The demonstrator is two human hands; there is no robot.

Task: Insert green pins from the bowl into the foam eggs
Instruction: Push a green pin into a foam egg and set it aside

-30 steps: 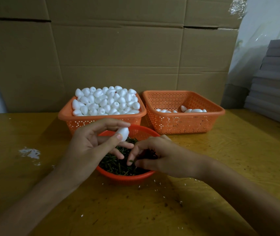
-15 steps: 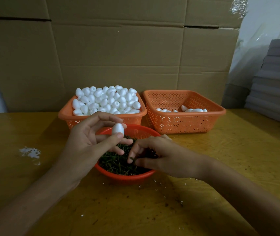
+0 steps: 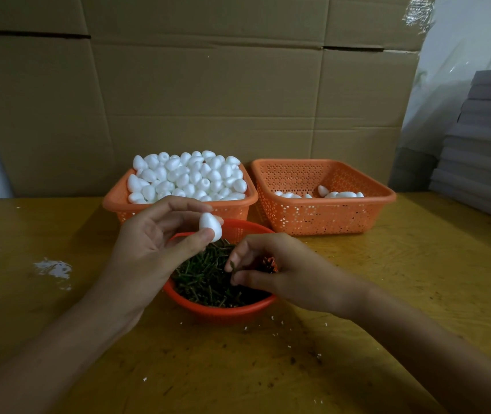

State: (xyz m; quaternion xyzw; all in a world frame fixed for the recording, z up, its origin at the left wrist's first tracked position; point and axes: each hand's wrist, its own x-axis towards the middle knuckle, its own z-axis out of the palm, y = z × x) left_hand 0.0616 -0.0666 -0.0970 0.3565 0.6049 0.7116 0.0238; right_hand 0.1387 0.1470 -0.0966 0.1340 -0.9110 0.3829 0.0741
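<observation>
Pinching one foam egg (image 3: 209, 227) between thumb and forefinger, your left hand (image 3: 148, 252) holds it over the far rim of the red bowl (image 3: 223, 312), with the other fingers spread loosely behind it. Your right hand (image 3: 274, 267) is curled over the right side of the bowl, its thumb and forefinger closed on a single green pin (image 3: 232, 265) that stands roughly upright just above the heap of green pins (image 3: 205, 279). The egg and the pin are near each other but apart. The bowl sits in the middle of the wooden table (image 3: 417, 279), towards your edge. Behind it, along the far edge, stand two orange baskets side by side. The left basket (image 3: 112, 204) is piled high with plain white eggs (image 3: 187, 174). The right basket (image 3: 327, 216) holds only a few eggs (image 3: 342, 194) on its bottom. Cardboard sheets (image 3: 208, 100) stand behind the baskets, and grey boards (image 3: 489, 144) are stacked at the far right corner. White crumbs (image 3: 274, 327) dot the table near the bowl.
</observation>
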